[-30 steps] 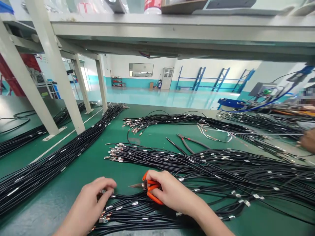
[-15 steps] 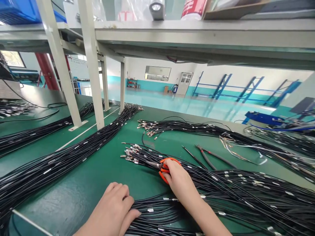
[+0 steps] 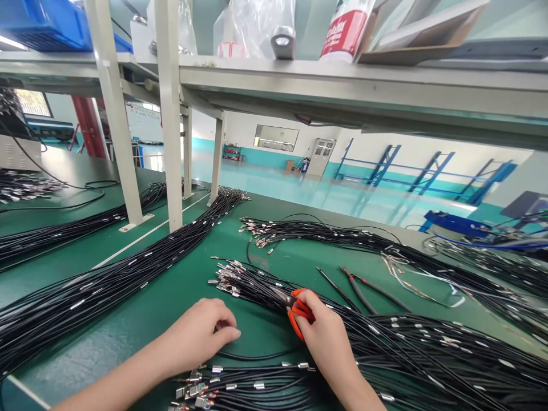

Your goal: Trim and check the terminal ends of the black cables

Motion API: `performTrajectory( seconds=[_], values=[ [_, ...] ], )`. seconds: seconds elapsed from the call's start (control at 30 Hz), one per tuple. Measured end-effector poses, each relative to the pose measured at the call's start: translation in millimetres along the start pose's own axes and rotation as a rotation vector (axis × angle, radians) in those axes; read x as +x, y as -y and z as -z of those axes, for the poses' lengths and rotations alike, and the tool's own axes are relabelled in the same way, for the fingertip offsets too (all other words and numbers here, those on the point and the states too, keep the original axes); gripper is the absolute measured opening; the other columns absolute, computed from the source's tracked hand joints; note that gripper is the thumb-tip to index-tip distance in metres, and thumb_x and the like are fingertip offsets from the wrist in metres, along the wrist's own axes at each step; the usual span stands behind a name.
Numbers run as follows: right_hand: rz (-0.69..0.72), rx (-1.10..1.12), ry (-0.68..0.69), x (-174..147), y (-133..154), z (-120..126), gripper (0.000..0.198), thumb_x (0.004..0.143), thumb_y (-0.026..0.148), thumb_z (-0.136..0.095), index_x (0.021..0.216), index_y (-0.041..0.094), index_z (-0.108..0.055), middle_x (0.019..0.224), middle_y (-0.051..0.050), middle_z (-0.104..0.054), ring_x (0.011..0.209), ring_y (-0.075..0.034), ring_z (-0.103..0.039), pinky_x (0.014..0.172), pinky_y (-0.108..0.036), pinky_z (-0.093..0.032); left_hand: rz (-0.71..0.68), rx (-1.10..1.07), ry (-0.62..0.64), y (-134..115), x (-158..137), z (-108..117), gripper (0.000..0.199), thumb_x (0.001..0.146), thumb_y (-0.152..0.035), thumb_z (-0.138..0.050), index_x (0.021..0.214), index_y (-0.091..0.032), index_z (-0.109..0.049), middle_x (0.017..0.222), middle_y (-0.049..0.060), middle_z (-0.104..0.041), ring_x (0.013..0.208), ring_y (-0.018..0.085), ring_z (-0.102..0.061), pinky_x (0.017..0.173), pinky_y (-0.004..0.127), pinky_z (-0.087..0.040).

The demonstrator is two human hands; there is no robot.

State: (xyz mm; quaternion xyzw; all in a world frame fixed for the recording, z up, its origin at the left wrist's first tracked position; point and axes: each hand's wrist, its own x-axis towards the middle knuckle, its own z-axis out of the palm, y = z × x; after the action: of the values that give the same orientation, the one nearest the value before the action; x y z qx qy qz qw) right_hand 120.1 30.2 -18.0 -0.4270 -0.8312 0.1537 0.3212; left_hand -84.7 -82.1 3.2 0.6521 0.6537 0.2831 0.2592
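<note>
My right hand (image 3: 327, 328) is closed on scissors (image 3: 295, 308) with orange handles. Their blades point left and lie over a bundle of black cables (image 3: 257, 282) whose metal terminals fan out at its left end. My left hand (image 3: 203, 331) hovers over the green tabletop with fingers loosely curled. A gap shows between its thumb and fingers, and nothing is visible in them. Just below it, a nearer bundle of black cables (image 3: 240, 388) has metal connectors at its left end. Right of the scissors lie pliers (image 3: 359, 288) with dark handles and a slim black pen-like tool (image 3: 338, 288).
Long black cable bundles (image 3: 141, 268) run along the left, past the cream shelf posts (image 3: 171, 142). Another bundle (image 3: 312, 228) stretches across the back. Loose stripped wires (image 3: 411, 279) lie at right. Overhead, a shelf (image 3: 321, 77) carries a red-and-white bottle (image 3: 346, 34) and plastic bags.
My left hand has lifted off the near cables and moved up, uncovering their connector ends. My right hand with the scissors has shifted slightly right and down. The view has tilted upward.
</note>
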Motion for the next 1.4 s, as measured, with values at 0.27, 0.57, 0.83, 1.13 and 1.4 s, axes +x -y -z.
performTrajectory(
  seconds=[0.27, 0.57, 0.83, 1.13, 1.4],
  values=[
    [-0.051, 0.187, -0.044, 0, -2, 1, 0.006, 0.074, 0.026, -0.05, 0.073, 0.021, -0.049, 0.062, 0.001, -0.054, 0.056, -0.013, -0.047, 0.056, -0.023, -0.039, 0.361, -1.079, -0.078, -6, 47, -12, 0.035, 0.068, -0.044, -0.063, 0.081, -0.011, -0.059, 0.085, 0.011, -0.065, 0.076, 0.018, -0.062, 0.07, 0.03, -0.048],
    [-0.065, 0.124, -0.16, 2, -4, 2, 0.008, 0.076, 0.027, -0.045, 0.073, 0.021, -0.049, 0.06, 0.002, -0.053, 0.054, -0.012, -0.047, 0.055, -0.022, -0.041, 0.439, -1.151, -0.269, -10, 61, -25, 0.023, 0.072, -0.031, -0.063, 0.071, -0.008, -0.059, 0.076, 0.014, -0.065, 0.07, 0.017, -0.063, 0.064, 0.026, -0.047],
    [-0.172, 0.348, -0.147, 7, -2, 8, 0.009, 0.073, 0.028, -0.051, 0.077, 0.02, -0.051, 0.074, -0.003, -0.061, 0.067, -0.017, -0.056, 0.067, -0.028, -0.043, -0.002, -0.99, -0.234, -25, 53, -20, 0.021, 0.078, -0.032, -0.053, 0.08, -0.014, -0.064, 0.082, 0.006, -0.064, 0.08, 0.016, -0.057, 0.079, 0.029, -0.043],
    [-0.277, 0.887, -0.039, -4, 21, 33, 0.026, 0.068, 0.036, -0.065, 0.069, 0.018, -0.047, 0.067, 0.0, -0.056, 0.053, -0.009, -0.047, 0.05, -0.022, -0.038, -0.207, -0.141, 0.143, -50, 54, -39, 0.034, 0.076, -0.023, -0.046, 0.044, -0.016, -0.043, 0.043, -0.004, -0.043, 0.047, 0.01, -0.04, 0.05, 0.022, -0.028],
    [-0.365, 0.895, -0.079, -7, 10, 31, 0.026, 0.066, 0.03, -0.067, 0.067, 0.019, -0.044, 0.055, 0.007, -0.05, 0.048, -0.007, -0.047, 0.046, -0.019, -0.036, -0.039, -0.462, 0.064, -54, 57, -48, 0.018, 0.071, -0.025, -0.055, 0.083, -0.016, -0.064, 0.065, 0.0, -0.06, 0.059, 0.013, -0.051, 0.06, 0.024, -0.04]
  ],
)
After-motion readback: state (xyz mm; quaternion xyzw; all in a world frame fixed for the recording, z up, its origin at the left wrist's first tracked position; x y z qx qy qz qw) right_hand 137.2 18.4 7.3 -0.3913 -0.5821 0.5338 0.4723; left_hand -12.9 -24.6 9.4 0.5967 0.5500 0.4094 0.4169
